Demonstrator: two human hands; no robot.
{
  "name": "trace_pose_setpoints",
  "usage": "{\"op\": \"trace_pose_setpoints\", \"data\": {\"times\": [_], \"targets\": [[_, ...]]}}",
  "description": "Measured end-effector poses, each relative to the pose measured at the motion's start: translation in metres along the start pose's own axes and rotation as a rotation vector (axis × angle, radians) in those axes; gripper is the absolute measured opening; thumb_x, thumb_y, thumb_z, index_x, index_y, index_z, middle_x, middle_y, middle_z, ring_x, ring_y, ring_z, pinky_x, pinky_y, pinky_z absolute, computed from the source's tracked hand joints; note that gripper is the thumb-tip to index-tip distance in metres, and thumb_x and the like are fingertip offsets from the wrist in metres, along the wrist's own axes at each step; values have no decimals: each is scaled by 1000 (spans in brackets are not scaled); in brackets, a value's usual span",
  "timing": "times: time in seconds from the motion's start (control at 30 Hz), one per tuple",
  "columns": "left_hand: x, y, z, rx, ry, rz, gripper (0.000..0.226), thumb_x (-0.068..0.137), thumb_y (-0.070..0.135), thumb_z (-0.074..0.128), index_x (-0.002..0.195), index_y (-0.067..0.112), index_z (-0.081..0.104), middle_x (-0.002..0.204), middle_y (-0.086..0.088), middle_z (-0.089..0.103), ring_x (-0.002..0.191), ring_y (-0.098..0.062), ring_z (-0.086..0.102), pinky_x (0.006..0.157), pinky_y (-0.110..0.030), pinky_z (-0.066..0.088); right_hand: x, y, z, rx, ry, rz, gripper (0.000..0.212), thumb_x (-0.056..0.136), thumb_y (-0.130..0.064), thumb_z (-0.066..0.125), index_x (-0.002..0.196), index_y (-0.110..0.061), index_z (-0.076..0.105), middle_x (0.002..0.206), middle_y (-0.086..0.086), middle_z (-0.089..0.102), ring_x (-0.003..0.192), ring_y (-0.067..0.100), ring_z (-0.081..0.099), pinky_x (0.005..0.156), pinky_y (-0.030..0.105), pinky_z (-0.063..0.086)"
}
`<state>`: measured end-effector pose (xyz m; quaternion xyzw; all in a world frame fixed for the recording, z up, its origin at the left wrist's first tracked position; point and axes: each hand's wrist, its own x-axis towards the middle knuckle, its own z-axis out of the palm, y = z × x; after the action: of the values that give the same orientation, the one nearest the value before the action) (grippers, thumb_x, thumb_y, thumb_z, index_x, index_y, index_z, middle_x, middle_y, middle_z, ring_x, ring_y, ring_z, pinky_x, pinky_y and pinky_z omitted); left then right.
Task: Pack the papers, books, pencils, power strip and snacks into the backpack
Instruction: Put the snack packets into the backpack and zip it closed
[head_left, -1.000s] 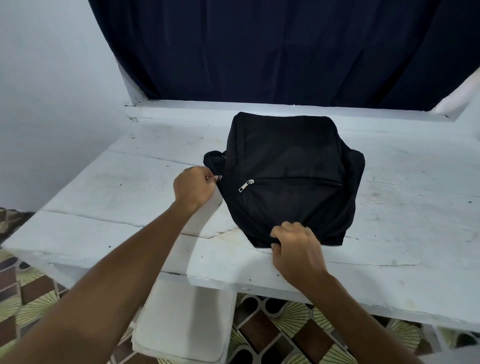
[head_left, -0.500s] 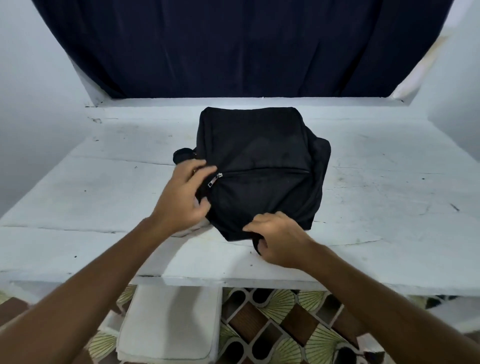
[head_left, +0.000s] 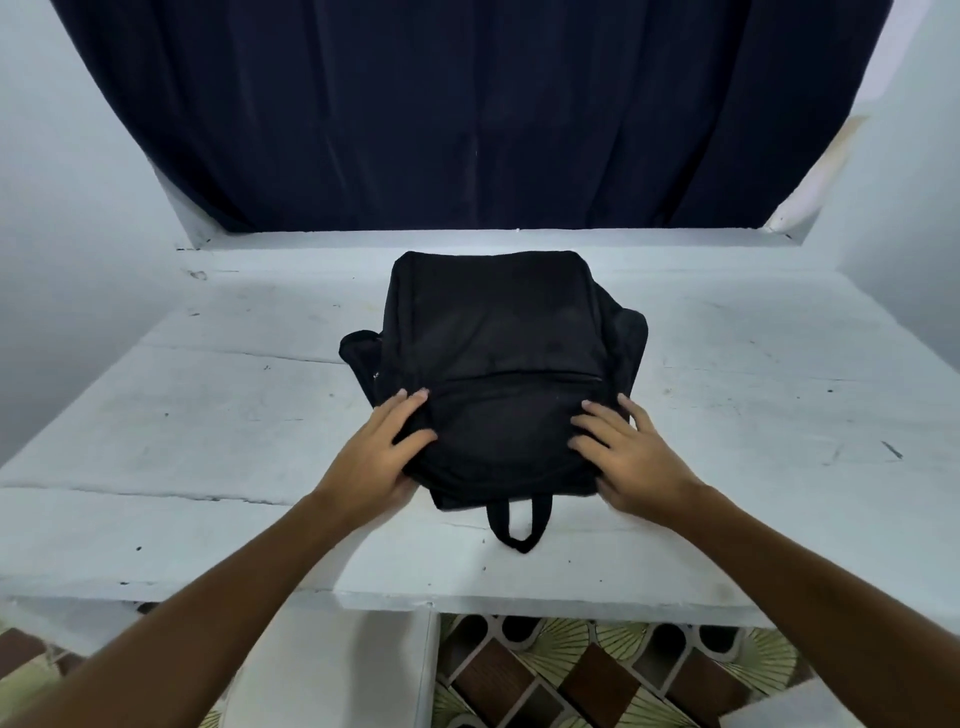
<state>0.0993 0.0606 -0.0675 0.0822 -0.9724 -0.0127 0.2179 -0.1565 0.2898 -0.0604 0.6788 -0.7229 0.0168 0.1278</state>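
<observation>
The backpack (head_left: 493, 374) lies flat at the centre of the frame on the white surface (head_left: 753, 415), its carry loop (head_left: 518, 525) pointing to the lower edge. No papers, books, pencils, power strip or snacks are in view, and no zip shows open, so packing appears complete and the step in hand looks like final settling or closing. The next move likely calls for checking the zips, or lifting the bag by the loop. The left hand (head_left: 379, 457) rests with straight fingers on the bag's lower left corner, grasping nothing. The right hand (head_left: 628, 457) lies likewise, fingers spread, on the lower right corner. Both forearms reach in from the bottom corners.
</observation>
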Motion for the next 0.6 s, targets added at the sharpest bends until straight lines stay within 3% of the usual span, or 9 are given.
{"op": "trace_pose_setpoints", "data": {"times": [0.07,0.13,0.2,0.3,0.4,0.53,0.6], "targets": [[7,-3,-5,-69,42,-1,30,75,5,73,106,6,69,135,-18,56,122,-37,56,92,-47,54,2,11,-1,16,104,-53,37,66,-19,57,100,-11,69,109,8,68,111,29,62,105,51,30],[22,-8,-17,-98,86,-21,33,75,1,59,106,6,69,123,-13,65,110,-28,64,89,-36,55,10,20,-14,119,160,-65,36,67,-20,47,95,-11,67,96,4,69,92,26,66,98,41,39],[37,-13,-33,-145,64,-77,43,69,-3,56,109,5,68,114,-10,69,101,-20,64,88,-25,49,23,30,-35,213,199,-43,31,66,-14,50,93,-9,65,84,4,69,75,27,66,77,30,49],[62,-18,-62,-153,41,-181,43,72,3,56,113,4,67,106,-9,71,91,-11,58,81,-9,39,43,49,-67,288,207,13,31,70,-8,55,100,-7,62,87,6,68,76,30,65,64,26,44],[89,-14,-93,-177,31,-238,41,74,9,53,112,5,68,98,-7,73,84,-9,57,72,-11,41,59,69,-96,385,238,55,28,81,-3,55,108,-9,58,87,2,64,80,30,60,65,28,36],[126,-7,-139,-214,33,-252,28,82,20,60,107,11,69,81,7,69,74,0,59,67,-19,47,80,92,-142,407,315,28,26,84,-4,56,109,-12,58,87,4,66,79,31,59,68,35,42],[144,-8,-162,-221,61,-252,15,84,13,68,98,19,70,76,16,67,75,-1,60,67,-20,48,91,103,-163,436,353,30,24,86,-6,57,108,-15,59,87,2,66,77,28,59,67,37,44]]}}
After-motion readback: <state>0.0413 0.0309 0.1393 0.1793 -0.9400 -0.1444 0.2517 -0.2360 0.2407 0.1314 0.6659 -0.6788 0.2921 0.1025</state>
